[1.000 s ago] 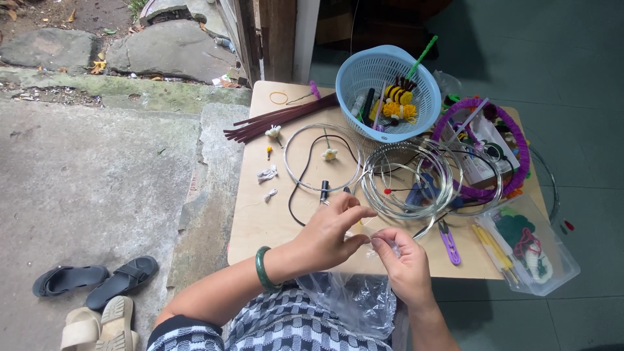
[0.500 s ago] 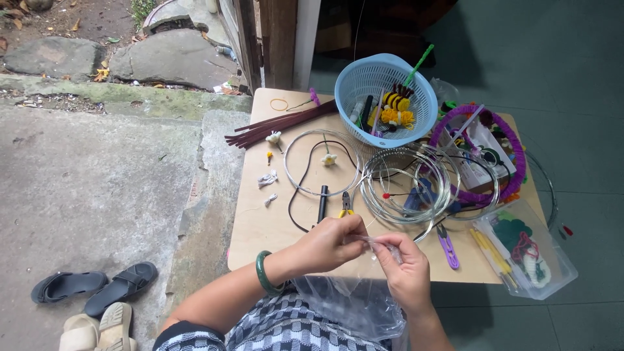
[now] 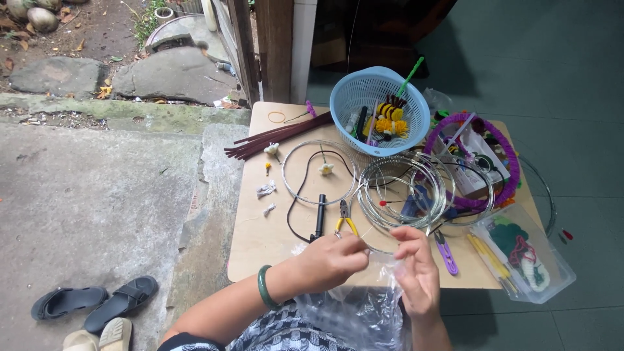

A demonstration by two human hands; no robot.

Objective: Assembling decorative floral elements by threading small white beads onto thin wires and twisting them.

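Left hand and right hand are both pinched shut on the crinkly clear plastic bag at the near edge of the low wooden table. That springy coil of silver wire sits right beside them, so I'd guess it could snag the bag.

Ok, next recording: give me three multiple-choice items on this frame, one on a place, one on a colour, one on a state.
1. Where does the blue basket stand?
A. far side of the wooden table
B. on the ground by the sandals
C. in the person's lap

2. What colour is the bangle on the left wrist?
A. red
B. green
C. white

3. How are the two hands placed?
A. resting apart, flat on the table
B. close together over a clear plastic bag
C. both inside the basket

Key: 1 A, it sits near the table's far edge; 2 B, the band is green; 3 B, left hand and right hand meet above the bag.
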